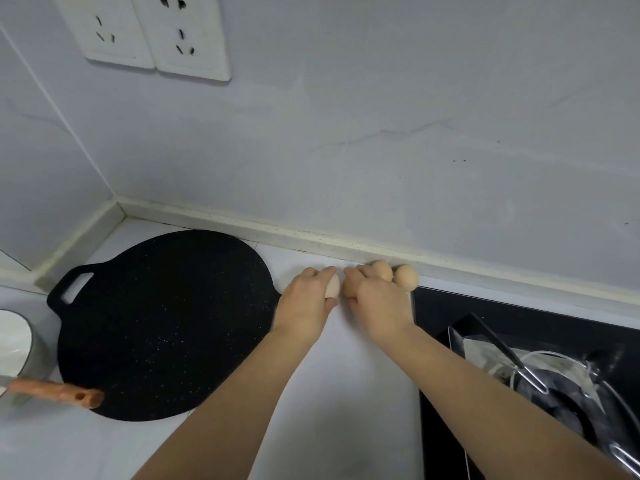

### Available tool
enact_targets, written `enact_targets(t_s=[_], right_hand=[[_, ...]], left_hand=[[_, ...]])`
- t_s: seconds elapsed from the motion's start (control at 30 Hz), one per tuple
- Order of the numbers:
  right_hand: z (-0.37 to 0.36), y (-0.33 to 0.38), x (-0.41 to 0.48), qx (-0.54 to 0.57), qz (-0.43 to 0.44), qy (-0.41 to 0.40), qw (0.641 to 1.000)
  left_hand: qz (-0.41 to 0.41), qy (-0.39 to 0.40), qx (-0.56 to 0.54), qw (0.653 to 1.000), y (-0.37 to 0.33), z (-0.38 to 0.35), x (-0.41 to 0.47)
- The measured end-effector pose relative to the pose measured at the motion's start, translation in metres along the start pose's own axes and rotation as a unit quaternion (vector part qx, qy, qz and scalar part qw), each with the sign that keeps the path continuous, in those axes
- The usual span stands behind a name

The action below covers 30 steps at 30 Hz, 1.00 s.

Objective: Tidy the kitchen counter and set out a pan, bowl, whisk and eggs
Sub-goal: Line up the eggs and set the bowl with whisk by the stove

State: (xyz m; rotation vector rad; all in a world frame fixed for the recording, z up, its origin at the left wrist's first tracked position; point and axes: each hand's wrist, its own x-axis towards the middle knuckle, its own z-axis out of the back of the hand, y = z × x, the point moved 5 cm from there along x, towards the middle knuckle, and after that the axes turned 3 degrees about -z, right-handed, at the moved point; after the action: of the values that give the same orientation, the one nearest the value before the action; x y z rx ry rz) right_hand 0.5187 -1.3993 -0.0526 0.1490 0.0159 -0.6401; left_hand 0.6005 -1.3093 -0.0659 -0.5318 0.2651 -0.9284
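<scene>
worktop (346, 375): white, smooth | left hand (308, 303) is curling its fingers round a pale egg (333, 288) | right hand (377, 303) is gripping a second egg (347, 287) in curled fingers, mostly hiding it | third egg (382, 270) and fourth egg (406, 277), tan ovals, are lying just beyond its knuckles by the wall | round black speckled griddle pan (162, 323) is lying flat, left of both hands

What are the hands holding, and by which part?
The left hand wraps its fingers over the top of one egg, thumb at its near side. The right hand cups a second egg from above; that grip is mostly hidden.
</scene>
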Motion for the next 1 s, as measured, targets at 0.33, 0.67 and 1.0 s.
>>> enact_targets(t_s=[0.33, 0.67, 1.0], right_hand=[[-0.003, -0.006, 0.008, 0.032, 0.050, -0.082, 0.995], [-0.008, -0.015, 0.010, 0.061, 0.049, -0.092, 0.993], [-0.006, -0.015, 0.019, 0.067, 0.063, -0.124, 0.988]], left_hand=[[-0.005, -0.021, -0.005, 1.000, -0.001, 0.002, 0.014], [-0.021, -0.032, -0.039, 0.999, -0.008, 0.002, 0.027], [-0.047, -0.057, -0.051, 0.996, -0.006, -0.001, 0.025]])
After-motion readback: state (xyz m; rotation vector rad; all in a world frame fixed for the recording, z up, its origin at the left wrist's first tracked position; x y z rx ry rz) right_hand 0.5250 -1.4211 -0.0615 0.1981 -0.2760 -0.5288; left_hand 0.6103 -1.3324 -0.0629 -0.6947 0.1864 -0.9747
